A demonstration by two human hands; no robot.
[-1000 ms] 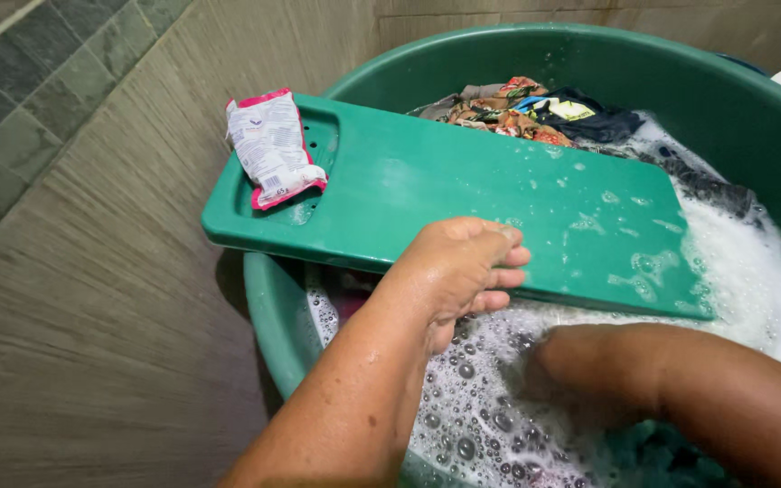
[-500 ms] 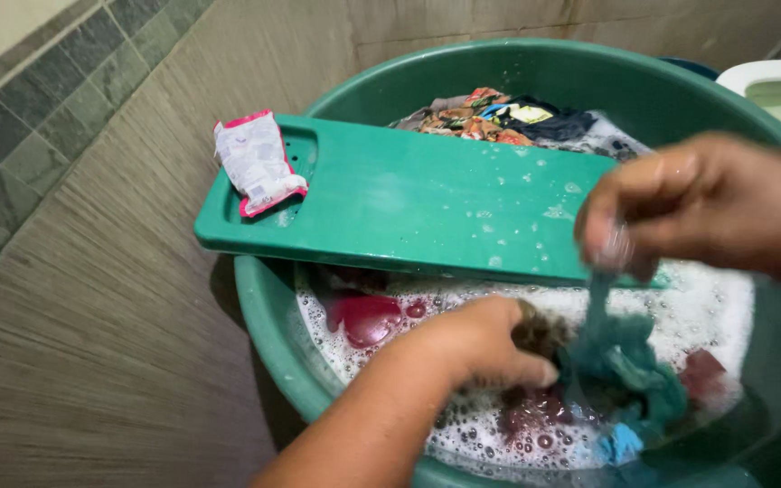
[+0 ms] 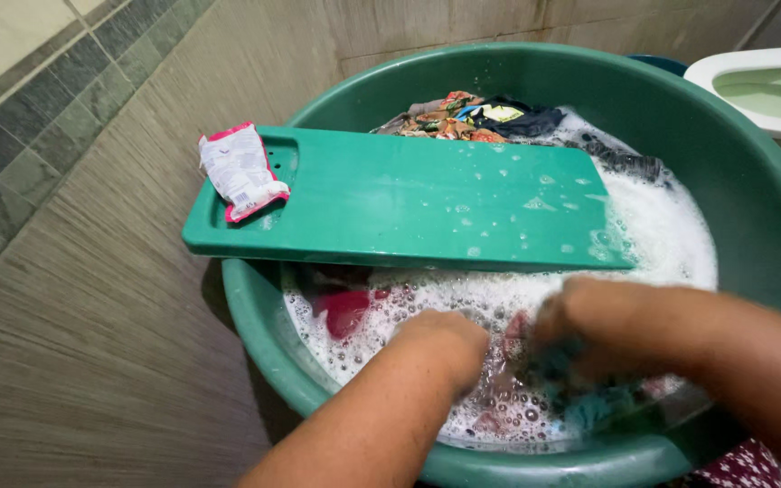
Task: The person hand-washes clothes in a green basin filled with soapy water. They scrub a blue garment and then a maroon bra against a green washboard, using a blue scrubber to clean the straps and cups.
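Head view showed your right hand had dropped from above the green board into the suds; its blurred fingers gripped the teal cloth. Your left hand pressed beside it, fingers hidden.

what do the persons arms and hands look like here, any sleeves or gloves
Both forearms are bare as far as the picture shows, with no sleeve in view. The left hand wears no glove, and no ring or watch shows on it. The right hand is blurred, so small details cannot be told, but no glove shows. Both are wet with suds.
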